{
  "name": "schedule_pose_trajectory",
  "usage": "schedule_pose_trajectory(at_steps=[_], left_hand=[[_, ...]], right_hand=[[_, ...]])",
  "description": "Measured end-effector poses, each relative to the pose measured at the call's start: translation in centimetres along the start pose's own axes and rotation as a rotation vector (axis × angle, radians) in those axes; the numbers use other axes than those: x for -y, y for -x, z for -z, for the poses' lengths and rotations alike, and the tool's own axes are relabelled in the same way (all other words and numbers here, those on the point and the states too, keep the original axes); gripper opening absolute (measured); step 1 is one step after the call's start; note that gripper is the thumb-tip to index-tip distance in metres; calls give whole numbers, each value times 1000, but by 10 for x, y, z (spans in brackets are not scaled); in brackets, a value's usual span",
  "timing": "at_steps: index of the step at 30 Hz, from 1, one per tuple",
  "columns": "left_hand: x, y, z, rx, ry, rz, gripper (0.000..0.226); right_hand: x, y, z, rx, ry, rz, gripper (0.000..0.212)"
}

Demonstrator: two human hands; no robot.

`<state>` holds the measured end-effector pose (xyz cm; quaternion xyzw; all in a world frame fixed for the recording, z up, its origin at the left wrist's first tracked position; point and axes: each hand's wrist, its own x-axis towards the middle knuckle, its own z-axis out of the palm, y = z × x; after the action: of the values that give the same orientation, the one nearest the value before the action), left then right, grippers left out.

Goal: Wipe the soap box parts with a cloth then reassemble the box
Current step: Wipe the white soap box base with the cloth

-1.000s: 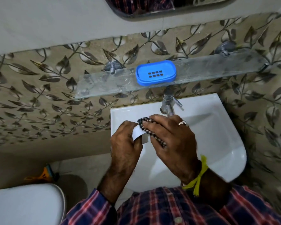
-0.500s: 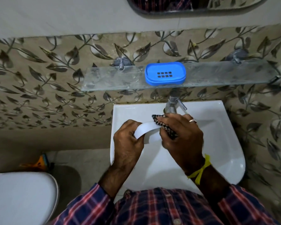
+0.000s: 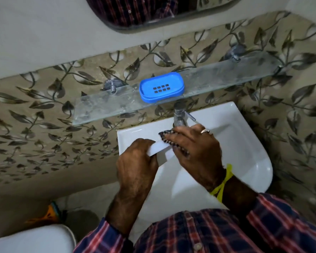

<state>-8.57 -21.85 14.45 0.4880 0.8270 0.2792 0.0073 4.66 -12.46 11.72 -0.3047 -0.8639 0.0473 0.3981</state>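
Over the white ceramic basin [image 3: 244, 143], the left hand [image 3: 137, 167] gripped the white plastic soap-box part [image 3: 158, 149]; the right hand [image 3: 195, 148], pinching the dark patterned cloth [image 3: 167, 136], had slid toward its far end. Wiping continued; the blue slotted tray [image 3: 161, 86] sat on the glass shelf [image 3: 226, 73].

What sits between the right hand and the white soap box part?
The dark patterned cloth. In the head view the right hand presses it against the white soap box part, which the left hand holds over the sink.

Left hand [image 3: 137, 161] curled in a grip, right hand [image 3: 193, 152] with fingers bent, both hands close together
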Motion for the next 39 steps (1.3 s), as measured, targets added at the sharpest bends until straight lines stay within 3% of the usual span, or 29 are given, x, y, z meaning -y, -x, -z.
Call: schedule_pose_trajectory(at_steps=[3,5,7,10,12,16,20,22,26,28,31,33,36,39], left_hand=[[2,3,-6,21,14,0,25],[3,1,-9,14,23,-11,26],[7,2,-8,-50,33,-58,29],[14,8,-5,-180,68,-120,33],[14,11,-6,-153,98,-77,30],[4,5,-9,94,-18,149,3],[-4,-6,-7,1,-24,159,30],[-1,-7,-4,-56,39,96,14],[4,-2,-9,-31,80,77,18],[6,-2,-11,-32,109,95,16],[11,-1,-10,-127,222,81,21],[13,1,-8,-191,261,72,20],[12,1,-10,-147,345,120,10],[11,-9,-12,-25,329,145,13]], right_hand=[[0,2,-2,-17,-31,-123,31],[11,5,-5,-31,-63,-31,28],[16,6,-5,-29,-100,43,30],[8,-1,-2,-35,-131,-92,35],[3,-4,-2,-16,-129,-168,35],[9,-9,-7,4,-86,-23,30],[21,-14,-10,-8,-112,12,32],[15,-13,-8,-27,-131,-31,33],[6,-8,-9,3,-159,-164,26],[15,-6,-11,-18,-158,-123,26],[19,-6,-13,-59,-207,-62,27],[15,-7,-14,-61,-225,-129,27],[14,-12,-15,-31,-211,-215,26],[18,-22,-16,-12,-159,-139,27]])
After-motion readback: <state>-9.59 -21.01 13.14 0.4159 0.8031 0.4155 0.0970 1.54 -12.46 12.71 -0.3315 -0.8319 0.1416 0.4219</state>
